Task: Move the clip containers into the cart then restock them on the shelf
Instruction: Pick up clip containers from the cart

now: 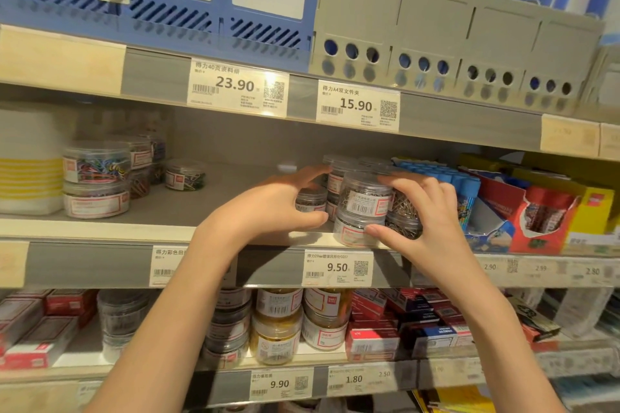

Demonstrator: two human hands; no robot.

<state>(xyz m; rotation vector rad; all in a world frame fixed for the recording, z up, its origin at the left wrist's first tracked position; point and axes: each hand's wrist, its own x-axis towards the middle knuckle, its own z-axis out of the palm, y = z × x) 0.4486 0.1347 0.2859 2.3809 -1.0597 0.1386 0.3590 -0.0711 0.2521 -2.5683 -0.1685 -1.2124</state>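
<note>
A big blue file box (161,0) sits at 11 o'clock on the top shelf, and a grey file holder (453,43) at 1 o'clock. The middle shelf (100,228) holds tubs of colored paper clips (96,166) at 9 o'clock. Near the center, two clear clip containers (364,208) full of silver clips stand stacked at the shelf's front edge, with more tubs behind. The left hand (278,204) curls around the stack's left side, fingers apart. The right hand (426,211) grips the right side, its fingers clamped on the stack. A 9.50 price tag (338,267) hangs just below.
</note>
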